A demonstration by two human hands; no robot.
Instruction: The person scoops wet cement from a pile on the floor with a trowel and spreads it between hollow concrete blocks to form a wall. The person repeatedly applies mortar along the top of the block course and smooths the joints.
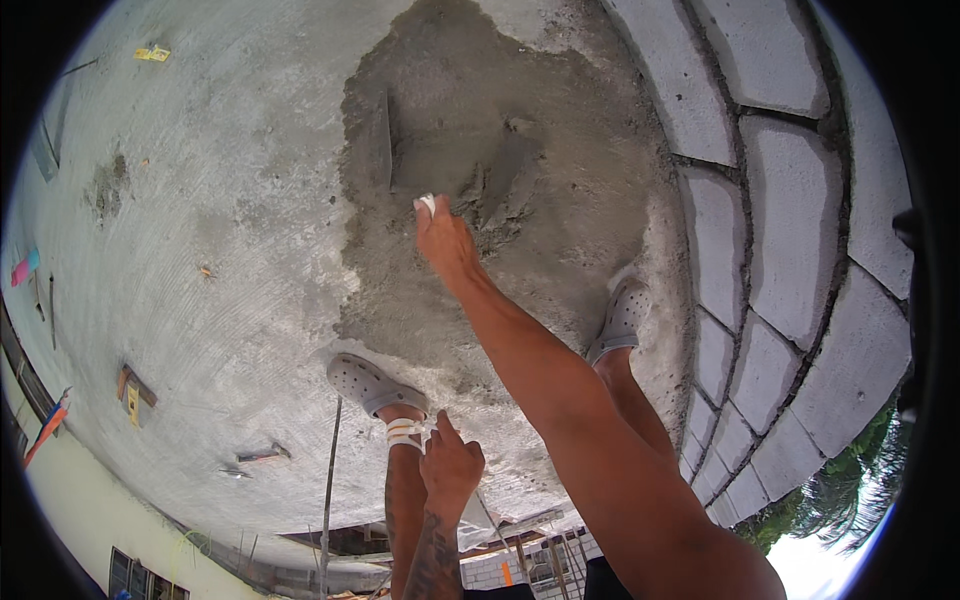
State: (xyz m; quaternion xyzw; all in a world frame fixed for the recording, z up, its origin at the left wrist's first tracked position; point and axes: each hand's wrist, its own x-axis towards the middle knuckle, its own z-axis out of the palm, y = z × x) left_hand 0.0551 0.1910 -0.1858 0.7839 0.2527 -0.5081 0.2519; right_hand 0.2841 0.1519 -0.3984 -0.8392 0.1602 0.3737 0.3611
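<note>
Right side: pale grey blocks (795,235) ran in rows with dark joints, bending along the rim. Green foliage (800,505) showed past them, lower right. Upper left: yellow scrap (152,53) lay alone. Left edge: pink-and-blue item (25,267), kind unclear. Lower left: a thin dark rod (331,490) and a cream building wall (85,485) with dark window (145,577) were noted.
</note>
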